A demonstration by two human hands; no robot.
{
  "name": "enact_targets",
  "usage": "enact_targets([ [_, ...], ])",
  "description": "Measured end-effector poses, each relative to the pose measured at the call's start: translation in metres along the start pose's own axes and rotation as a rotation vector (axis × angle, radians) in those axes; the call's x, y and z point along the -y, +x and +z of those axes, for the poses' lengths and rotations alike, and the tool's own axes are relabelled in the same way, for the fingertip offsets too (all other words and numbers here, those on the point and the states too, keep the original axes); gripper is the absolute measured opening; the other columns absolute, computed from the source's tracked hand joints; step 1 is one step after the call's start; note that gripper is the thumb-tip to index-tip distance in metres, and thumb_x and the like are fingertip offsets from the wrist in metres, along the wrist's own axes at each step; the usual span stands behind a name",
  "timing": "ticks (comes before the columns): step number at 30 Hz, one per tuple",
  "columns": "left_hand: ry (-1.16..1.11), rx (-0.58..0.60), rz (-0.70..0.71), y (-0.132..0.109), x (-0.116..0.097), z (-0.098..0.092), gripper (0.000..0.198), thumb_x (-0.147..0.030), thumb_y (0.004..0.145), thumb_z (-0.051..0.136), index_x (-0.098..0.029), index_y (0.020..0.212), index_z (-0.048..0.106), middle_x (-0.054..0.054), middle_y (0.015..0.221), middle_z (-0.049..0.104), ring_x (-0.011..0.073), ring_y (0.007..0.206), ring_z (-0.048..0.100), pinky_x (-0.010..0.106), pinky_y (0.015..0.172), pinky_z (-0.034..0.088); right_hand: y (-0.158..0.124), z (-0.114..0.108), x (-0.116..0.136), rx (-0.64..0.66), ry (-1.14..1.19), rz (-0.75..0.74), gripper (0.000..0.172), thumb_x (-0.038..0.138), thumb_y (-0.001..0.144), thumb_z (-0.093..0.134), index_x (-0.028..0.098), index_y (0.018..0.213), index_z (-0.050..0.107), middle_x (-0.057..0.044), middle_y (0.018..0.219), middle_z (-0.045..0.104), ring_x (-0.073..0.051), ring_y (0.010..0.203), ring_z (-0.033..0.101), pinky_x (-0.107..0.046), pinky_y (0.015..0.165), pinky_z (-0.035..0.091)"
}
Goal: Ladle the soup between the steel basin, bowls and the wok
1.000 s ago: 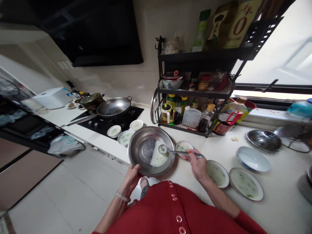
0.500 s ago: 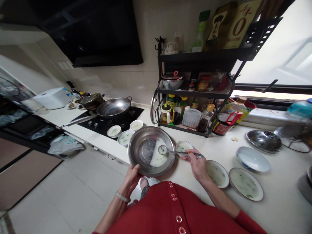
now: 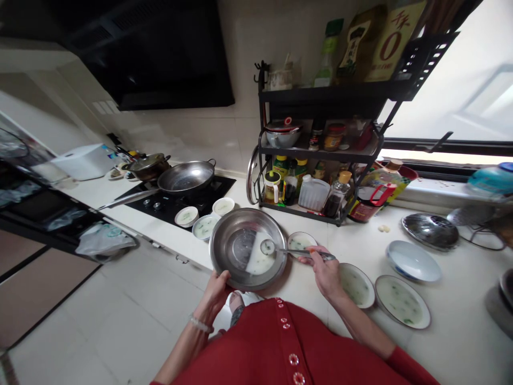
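The left hand (image 3: 217,287) is gripping the basin (image 3: 228,251), thumb over the rim, fingers hidden; the right hand (image 3: 323,267) is holding the ladle (image 3: 294,251) in bent fingers. The basin is tilting at the white counter (image 3: 352,243), between bowls (image 3: 206,226). A wok (image 3: 186,179) is sitting on the hob (image 3: 166,214).

Here's a deep-red top (image 3: 240,347), and straight down its middle comes the button strip (image 3: 289,342)! Round buttons (image 3: 294,359) dot it, pale-rimmed, red-centred. Out left of that strip, a pale, beaded-looking bracelet (image 3: 200,323) circles the left hand's (image 3: 215,289) wrist. Far right of the strip, a matching red sleeve (image 3: 406,366)! Left of the strip's top, a glimpse of grey, patterned trouser leg (image 3: 238,315).
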State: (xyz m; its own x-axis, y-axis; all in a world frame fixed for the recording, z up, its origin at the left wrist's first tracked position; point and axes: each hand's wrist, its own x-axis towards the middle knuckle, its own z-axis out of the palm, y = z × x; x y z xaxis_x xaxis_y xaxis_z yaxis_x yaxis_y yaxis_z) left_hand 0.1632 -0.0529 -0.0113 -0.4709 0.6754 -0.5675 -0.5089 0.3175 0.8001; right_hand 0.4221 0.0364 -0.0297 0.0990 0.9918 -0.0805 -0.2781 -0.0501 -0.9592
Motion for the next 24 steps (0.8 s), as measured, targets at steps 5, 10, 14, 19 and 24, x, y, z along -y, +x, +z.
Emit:
enact_targets([
  [5, 0.004, -0.001, -0.003, 0.002, 0.001, -0.001, 0.022, 0.0, 0.06, 0.047, -0.016, 0.075, 0.05, 0.001, 0.053, 0.062, 0.0144, 0.044, 0.057, 0.035, 0.051, 0.056, -0.001, -0.001, 0.011, -0.045, 0.006, -0.016, 0.012, 0.034, 0.073, 0.064, 0.022, 0.077, 0.061, -0.004, 0.075, 0.069, -0.022, 0.056, 0.067, -0.036, 0.057, 0.058],
  [10, -0.029, 0.009, 0.0, 0.004, 0.003, -0.002, 0.025, 0.0, 0.059, 0.048, -0.016, 0.078, 0.05, -0.001, 0.053, 0.061, 0.0145, 0.045, 0.058, 0.033, 0.05, 0.056, 0.003, -0.016, 0.031, -0.066, -0.04, -0.109, 0.01, 0.035, 0.075, 0.062, 0.024, 0.074, 0.06, -0.003, 0.072, 0.068, -0.023, 0.058, 0.068, -0.036, 0.058, 0.057],
  [14, -0.025, 0.011, -0.002, 0.004, 0.004, -0.003, 0.024, 0.0, 0.058, 0.047, -0.016, 0.076, 0.05, 0.0, 0.054, 0.062, 0.0146, 0.046, 0.059, 0.032, 0.05, 0.056, 0.002, -0.037, 0.045, -0.133, -0.052, -0.174, 0.013, 0.034, 0.076, 0.064, 0.022, 0.078, 0.061, -0.002, 0.068, 0.066, -0.022, 0.058, 0.068, -0.037, 0.062, 0.057],
  [19, -0.014, 0.016, -0.003, 0.004, 0.003, -0.003, 0.021, 0.0, 0.059, 0.047, -0.015, 0.072, 0.051, 0.002, 0.052, 0.062, 0.0158, 0.043, 0.058, 0.033, 0.048, 0.055, -0.012, -0.062, 0.048, -0.129, -0.301, -0.275, 0.02, 0.038, 0.083, 0.06, 0.019, 0.089, 0.061, -0.003, 0.068, 0.068, -0.021, 0.064, 0.069, -0.035, 0.064, 0.056],
  [24, -0.024, 0.014, -0.006, 0.003, 0.002, -0.002, 0.02, 0.0, 0.06, 0.048, -0.015, 0.073, 0.052, 0.002, 0.054, 0.063, 0.0161, 0.044, 0.059, 0.033, 0.048, 0.055, -0.027, -0.077, 0.043, 0.062, -0.601, -0.557, 0.015, 0.029, 0.086, 0.054, 0.023, 0.097, 0.063, -0.007, 0.085, 0.07, -0.021, 0.072, 0.069, -0.036, 0.069, 0.057],
])
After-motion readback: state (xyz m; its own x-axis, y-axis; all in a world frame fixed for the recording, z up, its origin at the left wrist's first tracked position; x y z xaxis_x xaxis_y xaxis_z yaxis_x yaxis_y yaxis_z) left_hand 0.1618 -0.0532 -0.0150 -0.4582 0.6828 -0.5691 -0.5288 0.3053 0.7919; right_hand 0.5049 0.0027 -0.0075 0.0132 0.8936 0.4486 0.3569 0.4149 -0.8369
